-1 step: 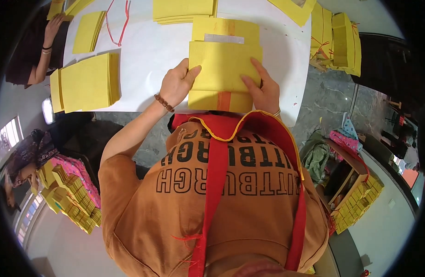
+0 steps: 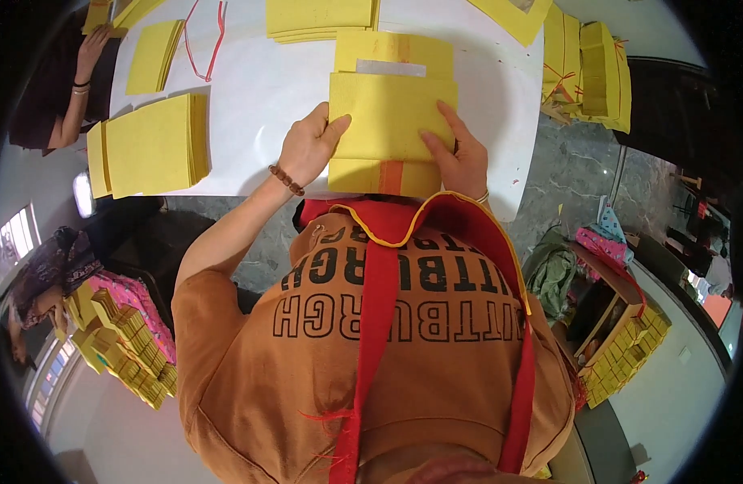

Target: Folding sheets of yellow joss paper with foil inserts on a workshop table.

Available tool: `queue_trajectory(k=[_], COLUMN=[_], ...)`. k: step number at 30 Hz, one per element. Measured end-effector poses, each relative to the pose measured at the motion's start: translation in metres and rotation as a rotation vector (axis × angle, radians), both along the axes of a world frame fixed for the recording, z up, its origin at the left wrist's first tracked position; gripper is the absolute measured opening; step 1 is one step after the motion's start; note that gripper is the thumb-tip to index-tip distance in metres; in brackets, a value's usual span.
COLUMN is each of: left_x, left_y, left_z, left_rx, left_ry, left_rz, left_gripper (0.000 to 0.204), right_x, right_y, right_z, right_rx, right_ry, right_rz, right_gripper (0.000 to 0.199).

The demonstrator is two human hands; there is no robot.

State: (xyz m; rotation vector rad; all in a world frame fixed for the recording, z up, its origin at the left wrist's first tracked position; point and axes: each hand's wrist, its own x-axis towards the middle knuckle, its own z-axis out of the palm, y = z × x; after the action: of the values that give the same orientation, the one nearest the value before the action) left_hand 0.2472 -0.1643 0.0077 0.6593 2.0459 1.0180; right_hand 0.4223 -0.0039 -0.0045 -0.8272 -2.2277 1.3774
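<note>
A stack of folded yellow paper (image 2: 388,113) lies at the table's near edge in front of me. An orange strip runs across its near part and shows again at its far end, beside a whitish strip (image 2: 390,68). My left hand (image 2: 313,139) grips the stack's left edge, with the thumb on top and the other fingers curled out of sight. On the opposite side, my right hand (image 2: 459,153) holds the right edge, its thumb resting on the top sheet and its forefinger along the side.
More yellow paper stacks lie on the white table (image 2: 250,137), at the left (image 2: 150,145) and far middle (image 2: 321,18). Red string (image 2: 206,48) lies nearby. Tied yellow bundles (image 2: 601,77) stand beyond the right edge. Another person's hand (image 2: 91,52) rests at the far left.
</note>
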Motion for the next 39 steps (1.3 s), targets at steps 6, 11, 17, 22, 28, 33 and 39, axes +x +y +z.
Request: queue_trajectory(k=[6, 11, 17, 22, 28, 33, 39], left_x=[-0.005, -0.005, -0.006, -0.004, 0.028, 0.031, 0.030], left_y=[0.005, 0.000, 0.006, 0.009, 0.044, 0.044, 0.045], left_z=[-0.004, -0.020, 0.004, 0.019, 0.019, 0.000, -0.006], left_rx=[0.021, 0.073, 0.029, 0.190, 0.228, 0.141, 0.090], left_ry=[-0.108, -0.175, -0.225, 0.635, 0.929, 0.942, 0.980], left_rz=[0.032, 0.075, 0.083, 0.062, -0.389, -0.493, -0.524], left_gripper=[0.032, 0.032, 0.030, 0.028, 0.055, 0.062, 0.065], right_x=[-0.005, -0.010, -0.012, -0.012, -0.012, -0.011, -0.022], right_y=[-0.004, -0.005, -0.006, -0.007, -0.007, -0.005, -0.014], right_z=[-0.002, 0.004, 0.004, 0.009, 0.009, 0.007, 0.020], right_rx=[-0.111, -0.049, -0.020, -0.088, -0.012, -0.035, 0.711], right_ry=[-0.040, -0.075, -0.071, -0.098, -0.059, -0.098, -0.267], right_rz=[-0.106, -0.115, -0.144, -0.152, -0.136, -0.104, 0.104], right_gripper=[0.044, 0.044, 0.042, 0.042, 0.042, 0.045, 0.050])
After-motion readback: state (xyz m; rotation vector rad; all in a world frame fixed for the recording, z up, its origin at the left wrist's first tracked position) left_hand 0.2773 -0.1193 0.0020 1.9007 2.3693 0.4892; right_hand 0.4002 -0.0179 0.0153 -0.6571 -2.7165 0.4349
